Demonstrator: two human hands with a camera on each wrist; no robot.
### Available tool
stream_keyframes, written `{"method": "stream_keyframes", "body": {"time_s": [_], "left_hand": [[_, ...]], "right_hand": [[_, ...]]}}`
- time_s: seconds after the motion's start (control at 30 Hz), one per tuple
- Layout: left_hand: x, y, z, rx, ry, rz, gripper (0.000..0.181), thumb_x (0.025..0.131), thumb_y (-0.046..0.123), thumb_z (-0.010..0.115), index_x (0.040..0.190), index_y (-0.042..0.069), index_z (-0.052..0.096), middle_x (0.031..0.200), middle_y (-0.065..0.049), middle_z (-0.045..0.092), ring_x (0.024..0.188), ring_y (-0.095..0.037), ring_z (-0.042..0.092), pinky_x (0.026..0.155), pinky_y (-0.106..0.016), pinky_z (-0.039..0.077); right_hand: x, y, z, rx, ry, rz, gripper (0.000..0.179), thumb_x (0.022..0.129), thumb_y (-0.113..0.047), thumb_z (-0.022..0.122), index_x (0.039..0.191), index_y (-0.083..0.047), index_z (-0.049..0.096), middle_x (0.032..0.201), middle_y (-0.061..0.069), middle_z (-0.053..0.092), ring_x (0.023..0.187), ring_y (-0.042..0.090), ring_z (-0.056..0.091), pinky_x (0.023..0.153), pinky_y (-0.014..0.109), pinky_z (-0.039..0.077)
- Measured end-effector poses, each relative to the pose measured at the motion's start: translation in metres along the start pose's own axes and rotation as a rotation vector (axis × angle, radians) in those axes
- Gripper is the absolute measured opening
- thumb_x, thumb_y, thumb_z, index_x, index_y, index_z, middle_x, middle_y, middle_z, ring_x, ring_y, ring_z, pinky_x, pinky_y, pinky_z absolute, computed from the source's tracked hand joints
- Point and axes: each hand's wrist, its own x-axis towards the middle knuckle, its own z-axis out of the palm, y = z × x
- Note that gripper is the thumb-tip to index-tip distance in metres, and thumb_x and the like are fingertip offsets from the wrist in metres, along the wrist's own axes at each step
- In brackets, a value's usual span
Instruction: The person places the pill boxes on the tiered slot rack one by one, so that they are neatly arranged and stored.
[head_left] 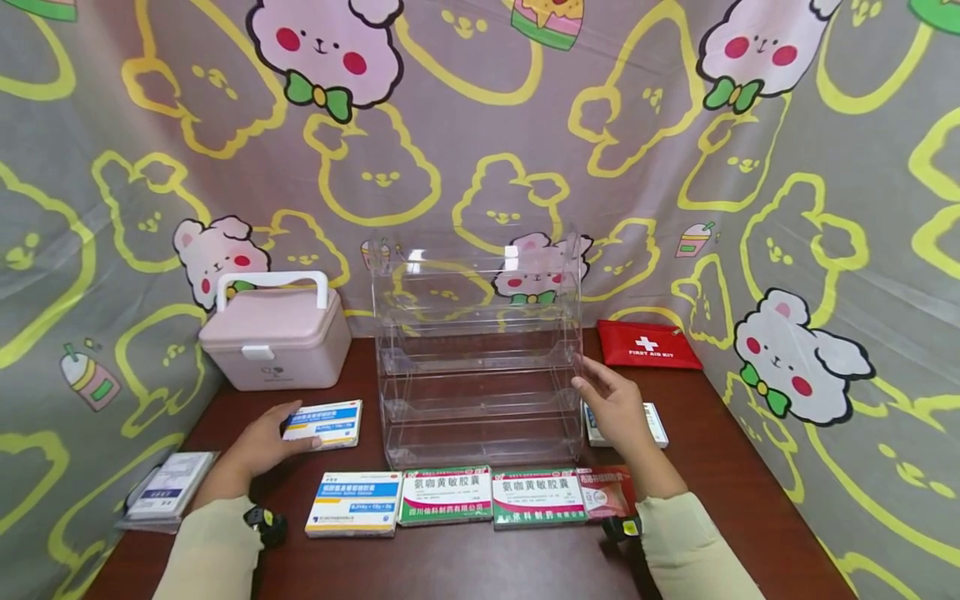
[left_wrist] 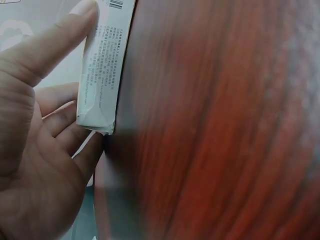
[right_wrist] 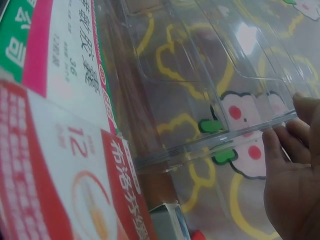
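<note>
At the left, my left hand (head_left: 266, 442) holds a blue-and-white medicine box (head_left: 341, 422) by its left end. In the left wrist view, the thumb lies along one face of the box (left_wrist: 102, 75), with fingers behind it. A clear tiered display rack (head_left: 480, 408) stands in the middle. My right hand (head_left: 618, 408) pinches the rack's right side edge between thumb and fingers, also seen in the right wrist view. In front of the rack lie another blue-and-white box (head_left: 354, 504), two green-and-white capsule boxes (head_left: 446, 496) and a red medicine box (head_left: 606, 492).
Behind the left hand stands a pink lidded case (head_left: 273, 342) with a white handle. A red first aid pouch (head_left: 648, 344) lies back right. A white box (head_left: 651, 423) is partly hidden by the right hand. Wrapped packs (head_left: 168, 487) lie at the left edge. Patterned cloth surrounds the table.
</note>
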Motion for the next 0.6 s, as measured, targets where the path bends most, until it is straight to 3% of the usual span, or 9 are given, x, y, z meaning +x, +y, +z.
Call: {"method": "stream_keyframes", "body": {"time_s": [0.2,0.4,0.6], "left_hand": [[-0.004,0.002,0.001,-0.046,0.039,-0.008,0.119,0.082,0.054,0.093,0.164,-0.01,0.035,0.166,-0.039,0.032,0.152,-0.06,0.033,0.127,-0.077,0.028],[-0.006,0.004,0.001,-0.077,0.119,0.011,0.107,0.078,0.042,0.1,0.157,-0.006,0.045,0.158,-0.037,0.041,0.14,-0.054,0.045,0.123,-0.075,0.035],[-0.011,0.005,-0.001,-0.061,0.137,0.012,0.098,0.077,0.036,0.101,0.148,-0.006,0.048,0.147,-0.037,0.05,0.127,-0.051,0.053,0.115,-0.072,0.044]], "right_hand": [[-0.001,0.0,0.001,-0.001,0.003,-0.011,0.053,0.107,-0.017,0.073,0.155,-0.001,0.059,0.156,0.018,0.063,0.14,0.039,0.063,0.102,0.002,0.049],[0.0,0.0,0.0,-0.009,0.011,-0.029,0.053,0.106,-0.017,0.074,0.154,0.0,0.06,0.154,0.019,0.064,0.139,0.041,0.063,0.101,0.002,0.049],[0.002,0.002,-0.001,-0.007,-0.001,-0.04,0.053,0.105,-0.016,0.075,0.153,0.001,0.061,0.153,0.019,0.065,0.137,0.041,0.064,0.1,0.002,0.05]]}}
